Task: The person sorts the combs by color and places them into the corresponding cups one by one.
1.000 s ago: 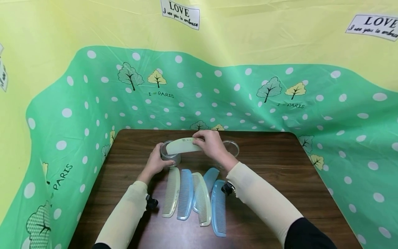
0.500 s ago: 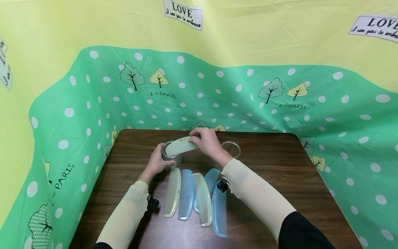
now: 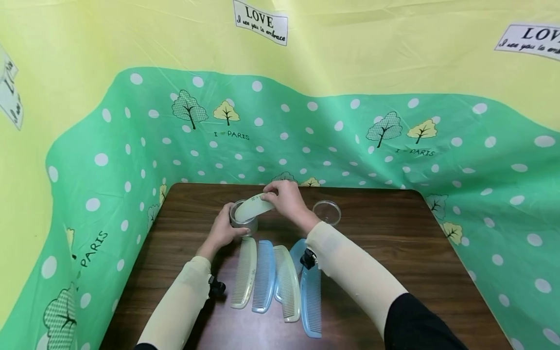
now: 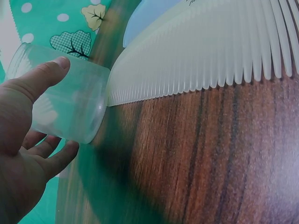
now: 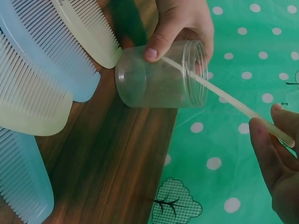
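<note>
My left hand (image 3: 221, 229) grips a clear, wide-mouthed jar (image 5: 149, 86), thumb on one side and fingers around the other, as the left wrist view shows too. The jar stands near the back of the wooden table. Between thumb and fingertips, my right hand (image 3: 286, 200) pinches one end of a pale yellow-green comb (image 3: 250, 209). The comb slants down to the left, and its lower end reaches through the jar's mouth; the right wrist view shows it edge-on, as a thin strip (image 5: 233, 103). Some of my right fingers are hidden behind others.
Several combs lie side by side in front of the jar, among them a yellow-green comb (image 3: 245, 272) and a blue comb (image 3: 263, 277); some overlap. A clear round lid (image 3: 340, 214) lies to the right. Printed cloth (image 3: 306, 141) hangs behind the table (image 3: 393, 253).
My right hand has moved left, tipping the comb more steeply and bringing its lower end further into the jar. My left hand keeps its grip on the jar. The head view has shifted slightly.
</note>
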The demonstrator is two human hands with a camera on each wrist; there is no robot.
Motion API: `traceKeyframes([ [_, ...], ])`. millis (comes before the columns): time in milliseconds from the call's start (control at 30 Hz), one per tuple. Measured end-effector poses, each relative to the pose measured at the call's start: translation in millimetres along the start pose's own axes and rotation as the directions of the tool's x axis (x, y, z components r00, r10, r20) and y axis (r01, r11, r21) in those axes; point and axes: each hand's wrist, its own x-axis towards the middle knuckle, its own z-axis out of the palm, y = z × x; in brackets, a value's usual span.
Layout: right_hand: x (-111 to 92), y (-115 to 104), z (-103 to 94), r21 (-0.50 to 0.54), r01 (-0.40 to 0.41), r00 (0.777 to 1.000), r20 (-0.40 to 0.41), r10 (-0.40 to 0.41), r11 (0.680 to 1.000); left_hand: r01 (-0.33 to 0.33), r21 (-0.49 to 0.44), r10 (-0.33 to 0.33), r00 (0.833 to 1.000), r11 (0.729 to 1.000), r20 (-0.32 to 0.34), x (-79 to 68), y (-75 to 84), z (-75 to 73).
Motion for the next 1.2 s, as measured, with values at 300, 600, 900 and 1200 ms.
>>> traceKeyframes([
  [300, 7.6, -0.9, 10.3, 0.083, -0.078, 0.997, 0.023, 0.077, 0.993, -0.005, -0.007, 0.005, 1.000, 1.000, -0.010, -0.1, 0.0, 0.3],
  [600, 13.6, -4.9, 20.2, 0.025, -0.107, 0.994, 0.030, 0.107, 0.994, 0.004, -0.012, -0.004, 1.000, 1.000, -0.007, 1.5, -3.2, 0.5],
  [900, 13.1, -2.6, 28.7, 0.041, -0.099, 0.995, 0.021, 0.098, 0.994, -0.003, 0.004, 0.003, 1.000, 1.000, -0.013, 3.2, -4.3, 1.5],
  [1200, 12.1, -0.7, 29.9, 0.098, -0.112, 0.994, 0.029, 0.110, 0.989, -0.006, 0.020, 0.006, 1.000, 1.000, -0.009, 3.5, -5.3, 0.6],
])
